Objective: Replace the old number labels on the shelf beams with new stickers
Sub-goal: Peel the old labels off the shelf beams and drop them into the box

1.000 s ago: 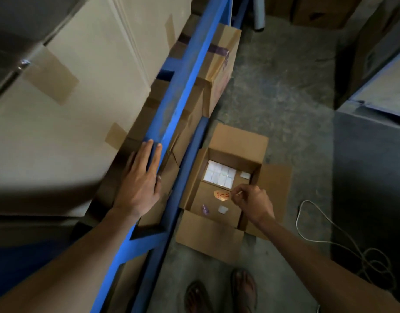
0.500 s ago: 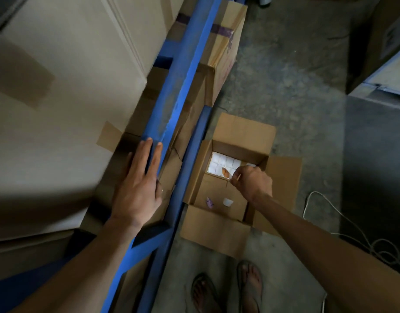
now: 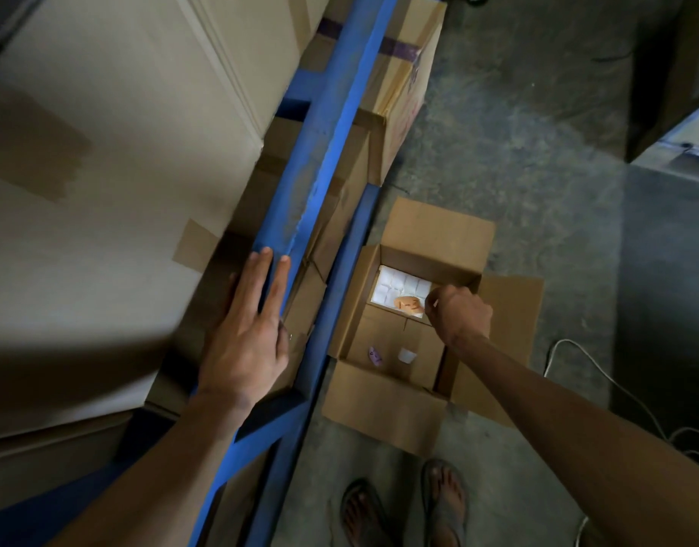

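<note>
My left hand (image 3: 247, 337) lies flat with straight fingers on the blue shelf beam (image 3: 324, 140), which runs from lower left to upper right. My right hand (image 3: 460, 313) reaches over an open cardboard box (image 3: 434, 234) on the floor and pinches an orange label (image 3: 409, 303) with dark writing. The label hangs over a white sheet of stickers (image 3: 397, 288) in the box's far corner. A small purple label (image 3: 374, 356) and a small white sticker (image 3: 406, 355) lie on the box's inner flaps.
Large taped cardboard cartons (image 3: 114, 183) fill the shelf at left; more cartons (image 3: 403, 84) sit on the lower level. A white cable (image 3: 600, 380) trails over the concrete floor at right. My sandalled feet (image 3: 407, 511) stand just below the box. A dark cabinet (image 3: 667, 270) is at right.
My right hand has carried the orange label from over the box's inner flaps toward the far corner, above the white sticker sheet. The left hand stays on the beam.
</note>
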Action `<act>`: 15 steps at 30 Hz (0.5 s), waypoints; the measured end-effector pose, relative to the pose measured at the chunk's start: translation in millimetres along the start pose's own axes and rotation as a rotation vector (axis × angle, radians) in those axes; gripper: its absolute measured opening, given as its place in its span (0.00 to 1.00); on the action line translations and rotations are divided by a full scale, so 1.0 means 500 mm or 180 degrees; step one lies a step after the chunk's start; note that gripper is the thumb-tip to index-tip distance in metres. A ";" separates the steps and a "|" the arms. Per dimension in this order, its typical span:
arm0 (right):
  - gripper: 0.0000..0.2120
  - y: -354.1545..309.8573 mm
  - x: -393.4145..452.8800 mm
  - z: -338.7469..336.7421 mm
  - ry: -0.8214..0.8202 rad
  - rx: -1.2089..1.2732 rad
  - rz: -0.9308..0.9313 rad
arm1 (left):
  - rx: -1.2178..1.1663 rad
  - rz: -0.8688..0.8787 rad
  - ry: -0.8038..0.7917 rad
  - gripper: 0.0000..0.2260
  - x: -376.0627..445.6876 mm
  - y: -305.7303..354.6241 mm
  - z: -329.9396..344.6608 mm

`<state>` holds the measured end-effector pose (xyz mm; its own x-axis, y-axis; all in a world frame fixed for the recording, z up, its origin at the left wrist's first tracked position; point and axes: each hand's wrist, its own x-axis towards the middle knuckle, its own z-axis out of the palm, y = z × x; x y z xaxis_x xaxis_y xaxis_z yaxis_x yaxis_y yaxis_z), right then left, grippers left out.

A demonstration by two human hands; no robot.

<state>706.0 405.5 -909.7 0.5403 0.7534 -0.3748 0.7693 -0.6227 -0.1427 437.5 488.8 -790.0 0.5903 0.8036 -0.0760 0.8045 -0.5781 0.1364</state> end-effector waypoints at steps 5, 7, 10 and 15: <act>0.09 0.005 0.012 -0.001 -0.0011 0.0125 0.0015 | 0.0007 0.0003 0.0046 0.33 0.000 0.000 0.003; 0.09 0.006 0.013 0.001 -0.0019 0.0169 -0.0009 | -0.0003 -0.0002 0.0053 0.33 0.000 -0.001 0.004; 0.09 0.006 0.008 0.008 -0.0070 0.0215 -0.0086 | 0.0020 0.0005 0.0063 0.34 0.001 -0.003 0.005; 0.07 -0.001 0.005 0.007 -0.0195 0.0345 -0.0154 | 0.0024 0.0009 0.0091 0.35 0.002 -0.003 0.007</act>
<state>705.8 407.2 -913.6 0.4790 0.7709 -0.4198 0.7509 -0.6075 -0.2589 437.2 489.7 -793.5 0.5906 0.8056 -0.0474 0.8033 -0.5813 0.1292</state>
